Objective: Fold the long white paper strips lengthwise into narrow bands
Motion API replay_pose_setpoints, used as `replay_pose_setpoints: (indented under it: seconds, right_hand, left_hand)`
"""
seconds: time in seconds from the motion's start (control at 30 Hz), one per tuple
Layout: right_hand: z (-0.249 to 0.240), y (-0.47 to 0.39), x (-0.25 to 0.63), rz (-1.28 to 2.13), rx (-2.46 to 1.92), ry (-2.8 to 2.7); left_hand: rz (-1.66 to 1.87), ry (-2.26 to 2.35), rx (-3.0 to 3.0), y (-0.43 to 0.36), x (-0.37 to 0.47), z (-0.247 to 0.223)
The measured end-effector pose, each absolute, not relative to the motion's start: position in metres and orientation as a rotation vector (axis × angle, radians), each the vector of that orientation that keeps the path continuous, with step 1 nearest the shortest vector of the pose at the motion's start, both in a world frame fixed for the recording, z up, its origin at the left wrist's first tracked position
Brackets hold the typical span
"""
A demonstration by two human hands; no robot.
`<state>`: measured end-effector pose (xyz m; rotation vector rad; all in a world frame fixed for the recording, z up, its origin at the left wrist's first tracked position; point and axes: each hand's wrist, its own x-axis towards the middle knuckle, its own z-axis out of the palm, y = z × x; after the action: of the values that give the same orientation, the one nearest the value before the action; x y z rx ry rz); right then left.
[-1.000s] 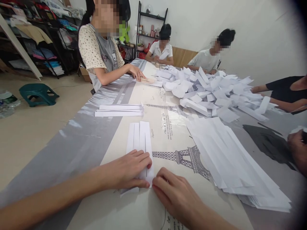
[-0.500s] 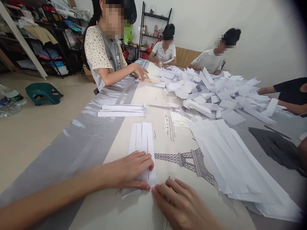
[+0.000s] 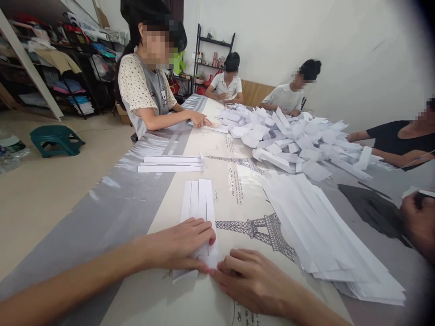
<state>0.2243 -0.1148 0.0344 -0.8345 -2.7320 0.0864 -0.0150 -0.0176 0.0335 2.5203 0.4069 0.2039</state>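
A slit white paper lies lengthwise before me, its strips side by side. My left hand presses flat on its lower part, fingers curled over the strips and thumb at the near right corner. My right hand is closed beside that corner, fingertips pinched at the paper's edge and touching the left thumb; what lies inside the pinch is too small to make out. Farther off, another strip-cut paper lies crosswise. To the right is a fanned stack of white sheets.
A heap of folded white papers covers the table's far right. Several people sit around it; one person's hand touches paper at the far left. A dark cloth lies right. A green stool stands on the floor.
The view has shifted slightly. My right hand has turned and lies flatter beside the paper's corner, while my left stays on the strips. At the right edge, another person's hand has come further into view.
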Motion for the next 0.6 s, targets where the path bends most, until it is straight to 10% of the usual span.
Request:
replay_pose_setpoints:
  seconds: [0.6]
  right_hand:
    - [0.032,-0.117,0.23,0.334,-0.933,-2.622]
  left_hand:
    - [0.154,0.292,2.412,-0.003,-0.027,0.03]
